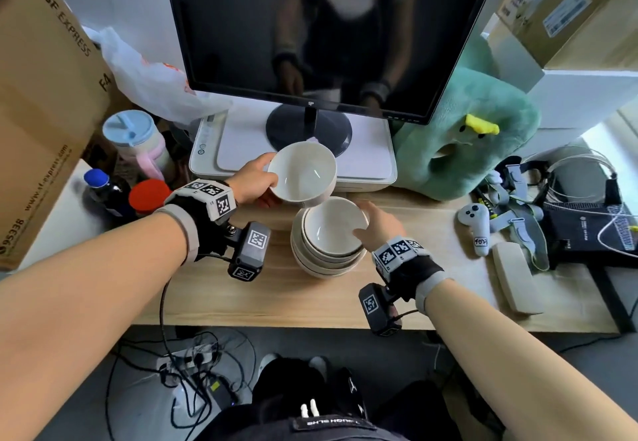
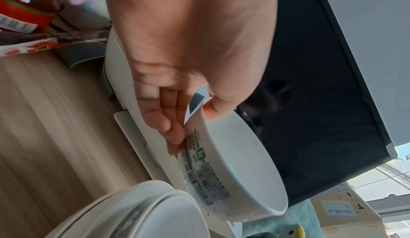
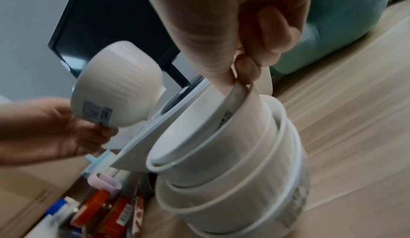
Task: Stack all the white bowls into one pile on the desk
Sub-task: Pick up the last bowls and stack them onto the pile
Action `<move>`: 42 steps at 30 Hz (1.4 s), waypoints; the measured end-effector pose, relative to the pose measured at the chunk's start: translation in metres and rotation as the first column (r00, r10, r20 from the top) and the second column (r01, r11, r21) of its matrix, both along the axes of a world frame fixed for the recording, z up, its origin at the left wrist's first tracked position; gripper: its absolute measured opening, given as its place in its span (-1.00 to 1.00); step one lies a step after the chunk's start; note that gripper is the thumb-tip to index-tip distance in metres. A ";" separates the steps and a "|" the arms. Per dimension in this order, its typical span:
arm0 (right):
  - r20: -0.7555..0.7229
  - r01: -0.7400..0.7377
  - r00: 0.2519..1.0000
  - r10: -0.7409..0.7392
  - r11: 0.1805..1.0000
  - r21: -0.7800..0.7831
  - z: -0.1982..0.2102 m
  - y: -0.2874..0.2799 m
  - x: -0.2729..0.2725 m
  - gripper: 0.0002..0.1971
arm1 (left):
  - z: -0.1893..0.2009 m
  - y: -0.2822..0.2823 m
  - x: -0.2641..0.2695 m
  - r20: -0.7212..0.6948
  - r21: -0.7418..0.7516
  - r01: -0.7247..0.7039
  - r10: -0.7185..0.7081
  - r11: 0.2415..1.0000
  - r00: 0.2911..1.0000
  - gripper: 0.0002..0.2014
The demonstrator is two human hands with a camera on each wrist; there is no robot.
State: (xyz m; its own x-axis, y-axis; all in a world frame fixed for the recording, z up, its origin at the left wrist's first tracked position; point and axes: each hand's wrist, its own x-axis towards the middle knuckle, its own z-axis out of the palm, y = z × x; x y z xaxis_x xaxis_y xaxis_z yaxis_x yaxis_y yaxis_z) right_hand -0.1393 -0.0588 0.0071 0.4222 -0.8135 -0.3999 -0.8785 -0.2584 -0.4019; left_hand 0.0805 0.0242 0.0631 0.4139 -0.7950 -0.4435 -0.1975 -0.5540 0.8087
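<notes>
From the head view, a loose white bowl (image 1: 303, 172) is held tilted in the air by the left hand (image 1: 256, 180) — thumb inside the rim, fingers beneath — at about eleven o'clock of the pile of bowls (image 1: 328, 238) on the desk (image 1: 310, 302), whose top rim is pinched by the right hand (image 1: 374, 224). In the left wrist view a printed label (image 2: 200, 161) is seen on the glossy bowl's outer wall, so the carrying step is judged in hand. From the right wrist view the pile is shown leaning a little — next, levelling and centring over the top bowl is called for.

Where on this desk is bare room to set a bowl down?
Bare wood lies along the desk front edge, below the bowl pile, and between pile and white controller. Crowded: bottles at left, cables and gear at right.
</notes>
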 end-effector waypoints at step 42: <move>0.269 0.248 0.765 -0.586 0.652 0.716 -0.009 -0.001 -0.028 -0.38 | -0.064 0.018 -0.024 -0.477 0.317 0.082 0.084 0.945 0.875 -0.31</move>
